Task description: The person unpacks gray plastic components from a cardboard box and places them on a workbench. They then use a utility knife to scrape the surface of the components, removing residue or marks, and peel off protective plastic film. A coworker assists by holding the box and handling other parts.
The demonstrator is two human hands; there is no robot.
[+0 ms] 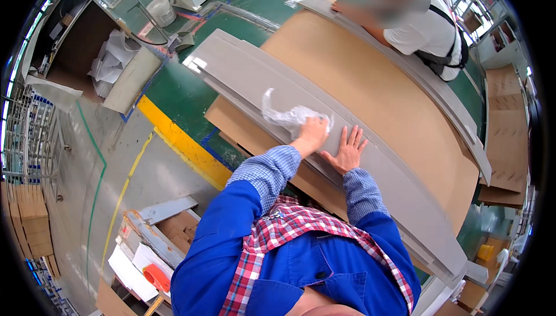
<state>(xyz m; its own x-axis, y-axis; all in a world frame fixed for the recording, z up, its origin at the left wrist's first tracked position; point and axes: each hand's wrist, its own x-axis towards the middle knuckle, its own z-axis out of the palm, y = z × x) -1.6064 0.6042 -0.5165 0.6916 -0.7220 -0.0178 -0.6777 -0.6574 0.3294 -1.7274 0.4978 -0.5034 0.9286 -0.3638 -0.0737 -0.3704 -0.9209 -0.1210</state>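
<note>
A long grey panel (pixel 382 171) lies slantwise in front of me on a large tan cardboard sheet (pixel 370 79). My left hand (pixel 313 133) is closed on a crumpled white translucent wipe, perhaps plastic film or thin cloth (pixel 285 114), pressed against the panel's face. A loose tail of it trails to the left. Just right of it, my right hand (pixel 348 150) rests flat on the same panel with fingers spread, holding nothing. Which edge of the wipe lies under my left fingers is hidden.
Across the cardboard, a person in a white shirt (pixel 414 21) leans over another long grey panel (pixel 417 67). At left stand a bin of white scraps (pixel 113 64) and a white bucket (pixel 161 11). An orange tape roll (pixel 156 277) sits near my left elbow. Cardboard sheets (pixel 505 125) stand at right.
</note>
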